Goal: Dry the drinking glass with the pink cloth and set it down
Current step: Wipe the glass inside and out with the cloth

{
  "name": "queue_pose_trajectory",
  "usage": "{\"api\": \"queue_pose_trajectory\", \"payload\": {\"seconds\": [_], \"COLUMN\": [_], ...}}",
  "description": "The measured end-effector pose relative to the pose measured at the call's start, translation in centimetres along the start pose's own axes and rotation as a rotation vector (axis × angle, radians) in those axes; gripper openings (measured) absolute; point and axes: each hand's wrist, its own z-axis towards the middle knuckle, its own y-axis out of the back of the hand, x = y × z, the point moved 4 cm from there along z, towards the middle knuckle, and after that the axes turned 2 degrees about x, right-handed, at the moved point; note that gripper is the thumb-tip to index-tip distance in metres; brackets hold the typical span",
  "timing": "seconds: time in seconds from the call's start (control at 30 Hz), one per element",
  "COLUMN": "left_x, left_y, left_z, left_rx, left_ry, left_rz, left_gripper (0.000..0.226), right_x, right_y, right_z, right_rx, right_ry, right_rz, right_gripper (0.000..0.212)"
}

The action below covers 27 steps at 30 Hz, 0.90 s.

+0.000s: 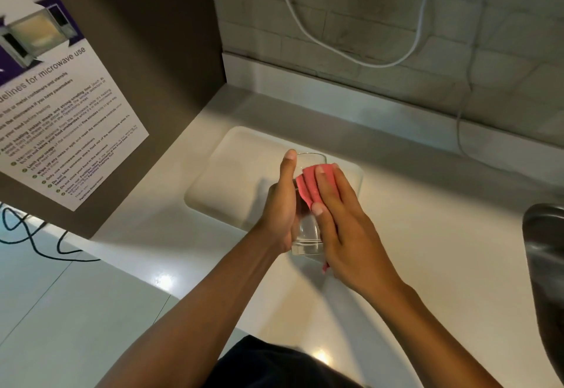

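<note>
A clear drinking glass [307, 235] is held in the air above the white counter, tilted with its mouth pointing away from me. My left hand [279, 207] grips its left side, thumb stretched along the wall up to the rim. My right hand [345, 219] lies flat on the glass's right side and presses a folded pink cloth [306, 186] against it. The cloth shows between the fingers near the rim, and a small corner pokes out under the palm. Most of the cloth is hidden by the hand.
A shallow recessed tray area [225, 180] lies in the white counter [427, 265] just beyond the hands. A brown cabinet side with a microwave notice [58, 97] stands at left. A steel sink edge [546, 250] is at right. White cables [335, 48] hang on the tiled wall.
</note>
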Motion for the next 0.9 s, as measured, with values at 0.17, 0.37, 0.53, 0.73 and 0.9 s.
{"api": "queue_pose_trajectory", "payload": {"seconds": [0.17,0.37,0.53,0.73,0.9], "left_x": [1.0,-0.2,1.0,-0.5,0.3], "left_y": [-0.5,0.3,-0.5,0.5,0.0], "left_z": [-0.8,-0.4,-1.4,-0.8,-1.6], "left_rx": [0.027,0.049,0.032,0.014,-0.027], "left_ry": [0.079,0.034,0.080,0.027,0.038], "left_rz": [-0.010,-0.064,-0.030,-0.060,-0.024], "left_gripper": [0.104,0.096,0.099,0.103,0.099], "right_x": [-1.0,-0.2,-1.1,-0.3,-1.0], "right_y": [1.0,-0.3,0.9,-0.7,0.2], "right_z": [1.2,-0.7,0.6,-1.7,-0.1], "right_rx": [-0.052,0.046,-0.044,0.036,0.013], "right_ry": [-0.119,0.016,-0.165,-0.005,-0.182], "right_rz": [0.127,-0.010,0.154,0.050,0.237], "right_gripper": [0.051,0.054,0.051,0.052,0.048]}}
